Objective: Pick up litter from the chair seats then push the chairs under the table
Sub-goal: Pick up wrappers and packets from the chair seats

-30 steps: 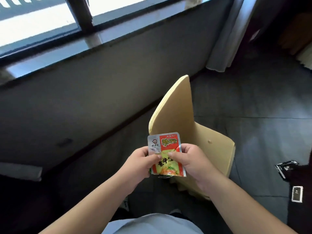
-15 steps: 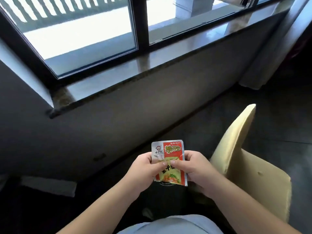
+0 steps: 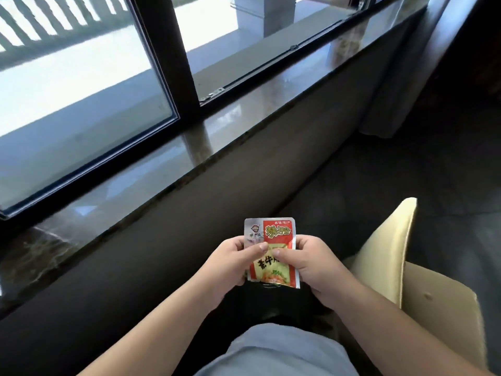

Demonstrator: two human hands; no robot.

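Both hands up front — the left hand [image 3: 230, 263] and right hand [image 3: 311, 264] each pinch the red snack packet [image 3: 271, 253], thumbs pressed on its face, held upright before the windowsill [image 3: 244, 109] — yellow chair [image 3: 393, 256] just right.

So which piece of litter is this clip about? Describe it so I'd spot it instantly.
Below the long window sill, left of the yellow chair, both hands meet in front of the person. Left hand and right hand pinch a flat snack packet, the only red and yellow printed thing in view.
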